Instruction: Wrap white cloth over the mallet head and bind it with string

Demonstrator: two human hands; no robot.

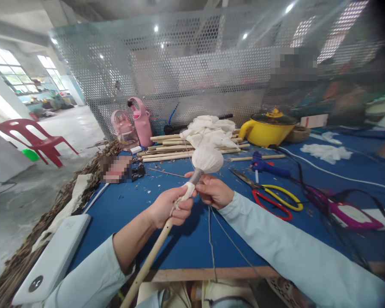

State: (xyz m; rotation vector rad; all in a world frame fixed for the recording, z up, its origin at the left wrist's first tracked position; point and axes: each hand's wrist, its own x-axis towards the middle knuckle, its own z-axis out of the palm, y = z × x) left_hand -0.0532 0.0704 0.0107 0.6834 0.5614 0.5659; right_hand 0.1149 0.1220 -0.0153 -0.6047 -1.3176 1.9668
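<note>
My left hand [175, 204] is wrapped round a wooden stick [150, 259] and the white cloth gathered along it. At the stick's upper end sits a round bundle of white cloth [208, 160]. Grey cord [196, 176] is wound tightly round the neck below this bundle. My right hand [215, 191] pinches at the wound neck, its fingers closed on the grey cord. Two loose lengths of cord hang below that hand, over the table's front edge. The fingertips behind the neck are partly hidden.
Scissors [269, 196] and a blue glue gun [269, 166] lie right on the blue table [179, 252]. Behind are wooden sticks [167, 156], white cloth [208, 130], a yellow pot [269, 132] and a pink bottle [143, 126]. A white power bank [56, 256] lies left.
</note>
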